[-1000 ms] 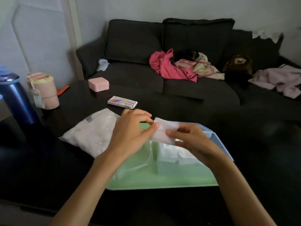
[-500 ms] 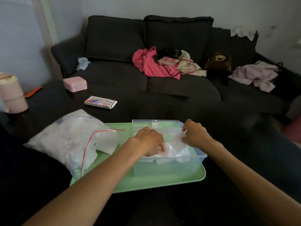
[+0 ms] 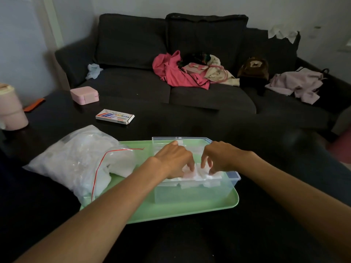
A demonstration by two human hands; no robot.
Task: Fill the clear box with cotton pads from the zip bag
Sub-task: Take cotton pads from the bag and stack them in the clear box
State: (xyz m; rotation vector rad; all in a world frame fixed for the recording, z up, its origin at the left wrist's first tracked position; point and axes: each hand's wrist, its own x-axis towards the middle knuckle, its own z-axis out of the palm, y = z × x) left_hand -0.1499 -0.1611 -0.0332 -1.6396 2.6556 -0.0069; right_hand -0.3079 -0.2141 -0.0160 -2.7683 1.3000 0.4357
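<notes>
Dim living room, dark sofa (image 3: 171,86) behind, low dark worktop (image 3: 171,126) in front of me. On it sits a green tray (image 3: 171,211); the clear box (image 3: 191,192) stands on the tray's right half, lid off, and the zip bag (image 3: 76,162) lies half on the tray's left edge, mouth with its red seal line facing the box, white pads showing through.

Both hands are down inside the box. Left hand (image 3: 174,160) and right hand (image 3: 220,156) have fingers bent downward, fingertips on a layer of cotton pads (image 3: 199,176) near the front wall. I read it as pressing and squaring the layer, not carrying; whether either grip actually pinches a pad I cannot tell, the fingertips sink into white.

To do this step well, I judge: flatten with spread fingertips, push the pads against the front and side walls so no corner curls up, keep pressure light so the box does not skate on the tray. Then lift straight up, so nothing clings and comes out.

Against the picture from a second ago: then both hands held a pad in the air above the tray; now that pad is down in the box. The view has also swung right, and the blue bottle at left is out of sight.
</notes>
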